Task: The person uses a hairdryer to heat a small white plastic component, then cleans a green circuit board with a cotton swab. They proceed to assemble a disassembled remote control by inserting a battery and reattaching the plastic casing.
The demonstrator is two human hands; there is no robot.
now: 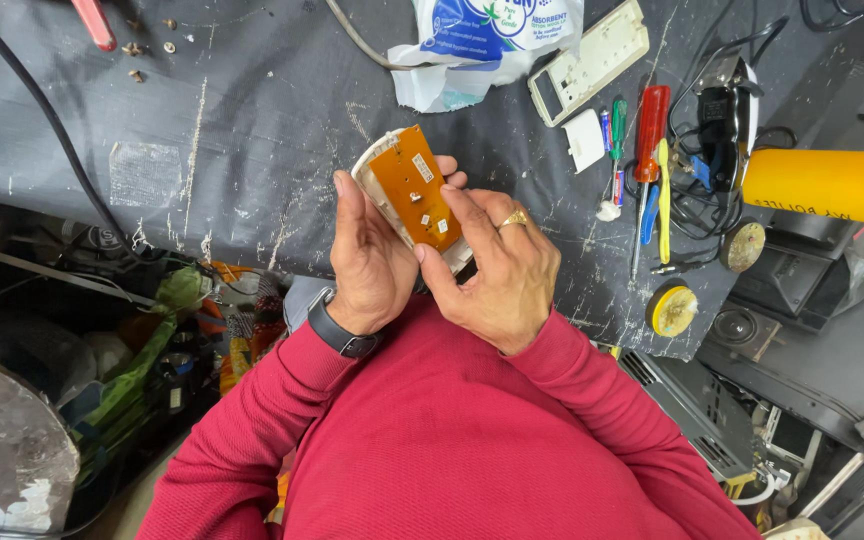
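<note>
I saw a crumpled white and blue plastic package at the far centre, and a yellow printed cylinder far right.

Left of the hands the dark surface lies open. To the right, screwdrivers, a tangle of wires and a yellow tube crowd it; a bag blocks ahead.
</note>
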